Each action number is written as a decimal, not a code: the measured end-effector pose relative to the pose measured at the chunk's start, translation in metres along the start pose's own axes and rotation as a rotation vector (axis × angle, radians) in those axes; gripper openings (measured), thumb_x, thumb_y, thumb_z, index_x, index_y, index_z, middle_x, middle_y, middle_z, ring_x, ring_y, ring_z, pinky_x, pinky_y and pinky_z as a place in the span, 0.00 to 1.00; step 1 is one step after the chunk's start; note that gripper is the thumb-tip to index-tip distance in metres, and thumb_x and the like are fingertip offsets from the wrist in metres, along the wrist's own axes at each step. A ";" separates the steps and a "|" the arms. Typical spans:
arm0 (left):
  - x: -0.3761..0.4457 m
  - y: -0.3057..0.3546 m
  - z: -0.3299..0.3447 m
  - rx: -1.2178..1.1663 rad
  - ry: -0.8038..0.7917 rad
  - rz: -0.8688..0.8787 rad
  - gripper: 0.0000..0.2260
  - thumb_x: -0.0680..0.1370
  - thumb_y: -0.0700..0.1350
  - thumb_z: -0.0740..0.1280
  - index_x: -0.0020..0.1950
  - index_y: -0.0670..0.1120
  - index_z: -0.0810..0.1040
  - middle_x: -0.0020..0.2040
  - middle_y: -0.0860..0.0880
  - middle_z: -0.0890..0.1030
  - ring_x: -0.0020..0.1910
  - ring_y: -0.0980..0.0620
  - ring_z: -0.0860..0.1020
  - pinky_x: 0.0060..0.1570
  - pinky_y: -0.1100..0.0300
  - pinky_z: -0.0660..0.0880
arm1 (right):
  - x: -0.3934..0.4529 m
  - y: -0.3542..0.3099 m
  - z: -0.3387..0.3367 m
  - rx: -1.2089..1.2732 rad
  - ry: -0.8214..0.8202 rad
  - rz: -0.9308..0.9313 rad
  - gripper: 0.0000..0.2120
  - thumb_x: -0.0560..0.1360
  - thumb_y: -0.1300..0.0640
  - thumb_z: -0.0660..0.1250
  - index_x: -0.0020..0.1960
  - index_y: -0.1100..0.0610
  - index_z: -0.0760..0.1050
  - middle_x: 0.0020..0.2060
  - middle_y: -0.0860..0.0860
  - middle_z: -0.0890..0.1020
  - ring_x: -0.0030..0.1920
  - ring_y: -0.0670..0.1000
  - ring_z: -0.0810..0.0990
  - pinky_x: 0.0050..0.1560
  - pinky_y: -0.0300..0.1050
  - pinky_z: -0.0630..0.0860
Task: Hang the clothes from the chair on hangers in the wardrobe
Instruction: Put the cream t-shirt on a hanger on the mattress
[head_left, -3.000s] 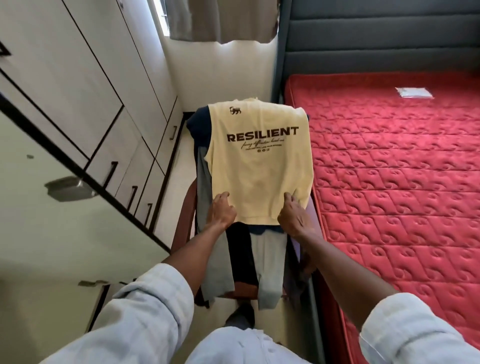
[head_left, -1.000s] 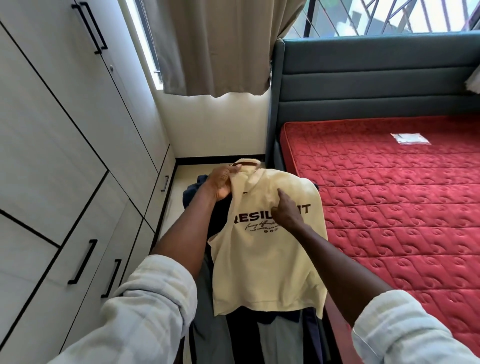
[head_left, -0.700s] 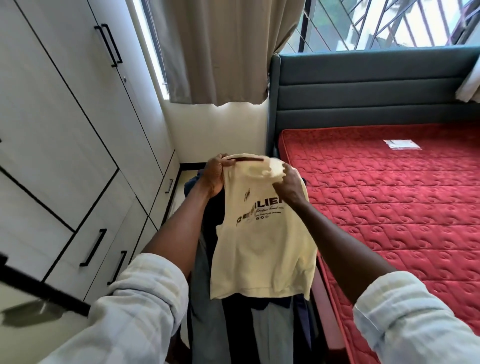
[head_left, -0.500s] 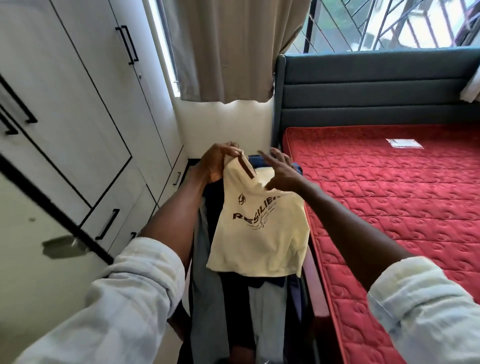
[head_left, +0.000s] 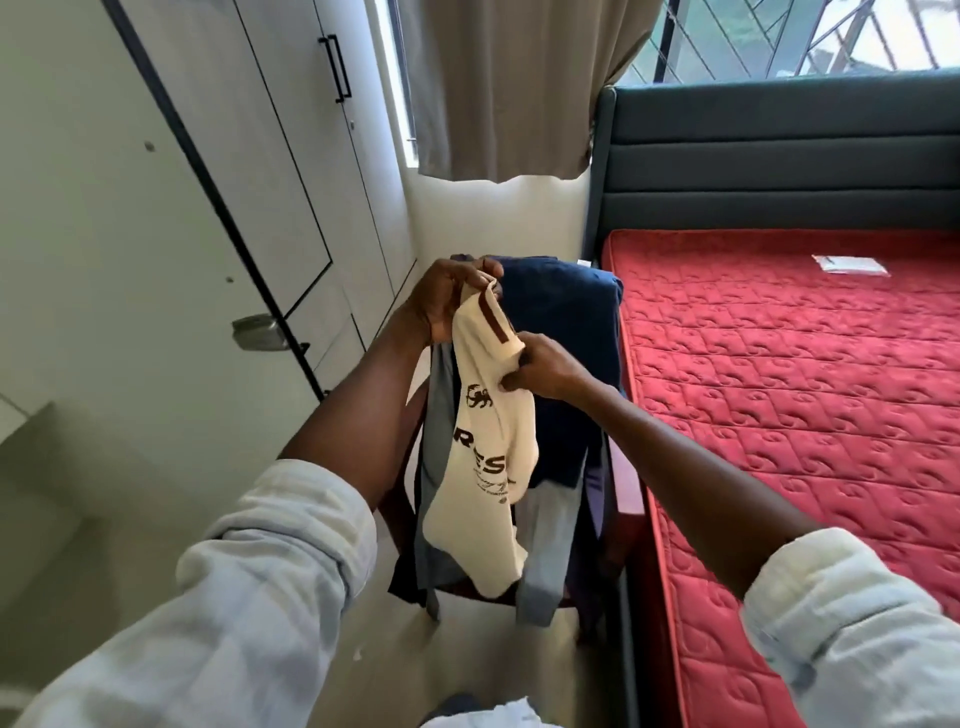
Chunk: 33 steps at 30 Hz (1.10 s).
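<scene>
From the head camera I have both forearms reaching out of pale rolled sleeves toward a cream T-shirt (head_left: 480, 467) held up off the chair (head_left: 397, 499) at centre frame. My left hand (head_left: 441, 306) has its grip closed on the bunched collar at the top of the shirt, about 11 o'clock from the print; my right hand (head_left: 543, 369) pinches the collar's dark-trimmed edge just below and toward 4 o'clock of the left. The shirt hangs folded lengthwise between them, its hem dangling over the clothes left on the chair: a navy garment (head_left: 563, 332) draped over the backrest and grey-blue pieces (head_left: 543, 551) trailing down toward the seat. I judge the step in hand as the pickup of the first garment, lifted but not yet carried anywhere. The next move calls for a turn toward 9 o'clock, where the wardrobe (head_left: 156, 218) stands with an open door (head_left: 104, 260) at the near left, and for finding a hanger; none shows here. Beyond the chair, at 2 o'clock, lies the bed's red mattress (head_left: 779, 389) under a grey headboard (head_left: 779, 156), with a beige curtain (head_left: 519, 88) at 12.
</scene>
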<state>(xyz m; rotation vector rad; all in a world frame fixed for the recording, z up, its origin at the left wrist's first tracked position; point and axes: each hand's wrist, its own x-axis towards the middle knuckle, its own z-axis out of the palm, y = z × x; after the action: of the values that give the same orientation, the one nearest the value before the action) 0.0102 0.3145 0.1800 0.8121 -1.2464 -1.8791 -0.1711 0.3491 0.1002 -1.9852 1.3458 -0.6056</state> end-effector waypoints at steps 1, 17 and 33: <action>-0.012 -0.001 0.000 0.024 0.035 0.027 0.09 0.70 0.38 0.60 0.48 0.44 0.75 0.34 0.48 0.78 0.32 0.52 0.77 0.36 0.60 0.76 | -0.012 -0.006 0.005 -0.042 0.075 -0.050 0.20 0.69 0.56 0.75 0.59 0.54 0.77 0.54 0.49 0.81 0.54 0.48 0.79 0.58 0.52 0.78; -0.210 -0.067 0.023 0.311 0.848 0.451 0.10 0.72 0.37 0.65 0.47 0.49 0.81 0.46 0.49 0.81 0.48 0.50 0.78 0.49 0.56 0.77 | -0.209 -0.024 0.079 -0.207 0.227 0.294 0.06 0.69 0.64 0.68 0.46 0.58 0.76 0.43 0.56 0.79 0.47 0.58 0.80 0.45 0.50 0.76; -0.345 -0.193 0.162 0.828 1.068 0.363 0.06 0.80 0.36 0.59 0.56 0.41 0.72 0.49 0.44 0.78 0.48 0.48 0.77 0.48 0.58 0.76 | -0.441 -0.019 0.069 0.257 0.722 0.327 0.05 0.76 0.58 0.66 0.47 0.60 0.78 0.38 0.51 0.77 0.33 0.45 0.71 0.31 0.37 0.66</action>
<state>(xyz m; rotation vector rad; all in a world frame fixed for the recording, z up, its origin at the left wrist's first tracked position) 0.0195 0.7328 0.0900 1.5789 -1.2545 -0.3791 -0.2725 0.7829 0.0616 -1.3324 1.8412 -1.3324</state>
